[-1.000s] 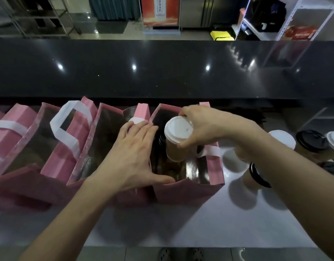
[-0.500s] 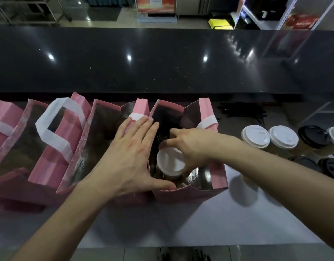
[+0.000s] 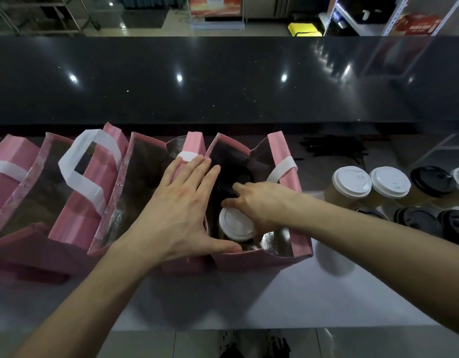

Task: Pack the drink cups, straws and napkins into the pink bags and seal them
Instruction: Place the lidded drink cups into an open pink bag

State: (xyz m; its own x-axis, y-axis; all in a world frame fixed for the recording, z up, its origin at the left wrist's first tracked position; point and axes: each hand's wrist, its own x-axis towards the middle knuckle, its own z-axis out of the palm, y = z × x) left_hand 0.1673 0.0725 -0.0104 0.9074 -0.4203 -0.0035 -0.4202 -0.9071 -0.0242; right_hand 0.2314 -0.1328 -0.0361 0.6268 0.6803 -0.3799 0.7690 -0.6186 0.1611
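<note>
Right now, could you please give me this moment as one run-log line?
step: cup into bag | right hand: grips white-lid cup inside bag | left hand: flat on bag edge | bag unsealed

Glossy black counter [image 3: 223,81], white shelving [image 3: 393,19], tiled floor [image 3: 171,24]

Left hand [image 3: 183,215] flat, fingers straight, spread; right hand [image 3: 259,205] reaching down, fingers curled.

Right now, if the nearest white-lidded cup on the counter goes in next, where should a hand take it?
Probably by the rim of its white lid, from above. The white-lidded cup stands upright with other cups close on its right and in front, so its sides are crowded; the top and the left side, facing the pink bag, are free.
</note>
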